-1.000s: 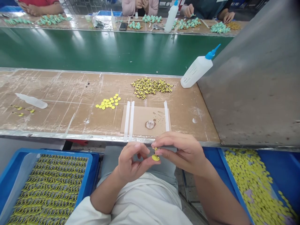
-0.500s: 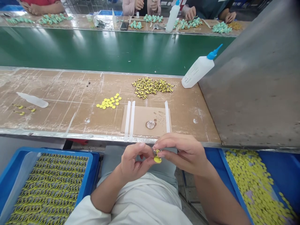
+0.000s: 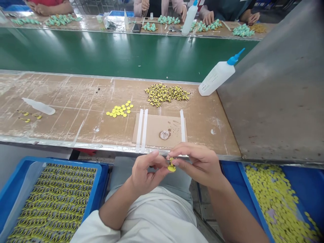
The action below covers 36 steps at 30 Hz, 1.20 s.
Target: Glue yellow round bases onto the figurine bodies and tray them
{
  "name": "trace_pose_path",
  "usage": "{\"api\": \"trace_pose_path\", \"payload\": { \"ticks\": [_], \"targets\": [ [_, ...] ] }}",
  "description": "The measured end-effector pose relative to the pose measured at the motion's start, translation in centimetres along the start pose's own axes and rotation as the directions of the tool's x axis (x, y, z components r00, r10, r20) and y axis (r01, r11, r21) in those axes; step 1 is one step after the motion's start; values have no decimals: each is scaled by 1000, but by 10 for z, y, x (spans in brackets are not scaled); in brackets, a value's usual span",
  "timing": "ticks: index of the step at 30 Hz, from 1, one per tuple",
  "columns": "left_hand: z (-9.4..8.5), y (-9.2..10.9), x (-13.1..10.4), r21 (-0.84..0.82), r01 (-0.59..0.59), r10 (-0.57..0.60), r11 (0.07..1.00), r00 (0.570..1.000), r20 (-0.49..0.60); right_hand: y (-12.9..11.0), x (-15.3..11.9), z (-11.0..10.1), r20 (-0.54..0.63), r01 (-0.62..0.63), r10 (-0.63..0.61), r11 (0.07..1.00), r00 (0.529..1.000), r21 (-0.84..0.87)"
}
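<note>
Just off the table's front edge, my left hand [image 3: 149, 170] pinches a yellow disc [image 3: 171, 168] between thumb and fingers. My right hand [image 3: 198, 163] is closed on a small yellow-and-black piece [image 3: 171, 160], which stands on or against the disc. Whether the two are joined I cannot tell. On the table beyond lies a cardboard sheet [image 3: 152, 135] with white tape strips and a whitish glue blob [image 3: 164, 135]. Behind it is a heap of yellow-and-black pieces [image 3: 165, 93]. Loose yellow discs [image 3: 118, 109] lie to the left of the sheet.
A white bottle with blue nozzle [image 3: 217, 78] leans by a metal panel [image 3: 280, 94]. Blue trays stand low on both sides: rows of pieces in the left tray [image 3: 97, 184], discs in the right tray [image 3: 255, 202]. Co-workers' hands [image 3: 208, 17] work across the green belt [image 3: 101, 54].
The disc and the small piece have risen slightly between my hands, and the disc shows tilted a little differently. The whole view has shifted slightly. A co-worker's hand opposite has moved right.
</note>
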<state>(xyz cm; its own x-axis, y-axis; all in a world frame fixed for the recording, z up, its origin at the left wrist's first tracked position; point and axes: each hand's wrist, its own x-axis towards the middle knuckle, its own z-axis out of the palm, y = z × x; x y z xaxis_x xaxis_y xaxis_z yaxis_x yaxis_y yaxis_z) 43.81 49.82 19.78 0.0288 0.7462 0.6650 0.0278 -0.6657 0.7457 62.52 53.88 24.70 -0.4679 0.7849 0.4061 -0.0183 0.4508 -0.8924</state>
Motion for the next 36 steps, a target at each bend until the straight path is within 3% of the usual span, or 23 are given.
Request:
{"api": "trace_pose_path", "payload": {
  "ticks": [4, 8, 12, 15, 20, 28, 32, 36],
  "targets": [
    [7, 0, 1, -77, 158, -170, 984, 965, -201, 6, -2, 7, -158, 9, -20, 998, 987, -66],
    [14, 6, 1, -274, 316, -381, 908, 895, -232, 13, -2, 15, -222, 88, -120, 985, 968, -148],
    [13, 9, -3, -360, 379, -481, 853, 837, -259, 18, 0, 20, -203, 127, -159, 979, 966, -158],
    [9, 8, -7, -319, 370, -463, 872, 834, -299, 20, 5, 23, -216, 117, -133, 989, 967, -89],
    [1, 4, -13, -132, 324, -350, 937, 871, -345, 24, 12, 29, -212, 50, -44, 998, 976, 23],
    [-11, 9, -12, 199, 268, -173, 943, 902, -395, 29, 13, 40, -269, -18, 19, 1000, 963, 9],
    [-17, 11, -11, 194, 234, -153, 953, 921, -358, 29, 15, 43, -256, -30, 46, 997, 966, 67],
    [-24, 15, -15, 47, 222, -191, 974, 916, -352, 34, 11, 55, -231, -46, 72, 993, 970, 113]
  ]
}}
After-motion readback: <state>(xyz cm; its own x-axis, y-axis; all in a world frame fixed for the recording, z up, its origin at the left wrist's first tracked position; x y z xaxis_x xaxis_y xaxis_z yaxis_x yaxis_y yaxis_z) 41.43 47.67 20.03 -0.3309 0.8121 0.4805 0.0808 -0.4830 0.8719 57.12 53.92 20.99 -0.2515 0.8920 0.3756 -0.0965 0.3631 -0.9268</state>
